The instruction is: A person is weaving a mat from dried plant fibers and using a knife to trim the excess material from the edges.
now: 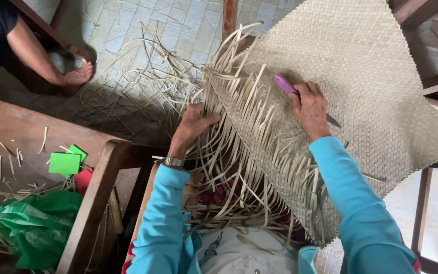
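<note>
A large pale woven mat (361, 71) lies across my lap, its near edge ending in many loose straw strips (249, 132). My left hand (193, 124) grips a bunch of those loose strips at the mat's left edge. On the mat's surface rests my right hand (310, 109), closed around a knife with a purple handle (285, 84); its dark blade (333, 121) pokes out on the other side of the hand. Both arms wear turquoise sleeves, and a bracelet sits on the left wrist.
Another person's bare foot (77, 76) and leg stand on the tiled floor at upper left, among scattered straw. A wooden bench (21, 127) at left carries straw bits, green paper squares (67, 162) and a green plastic bag (36, 228). Wooden furniture frames stand at right.
</note>
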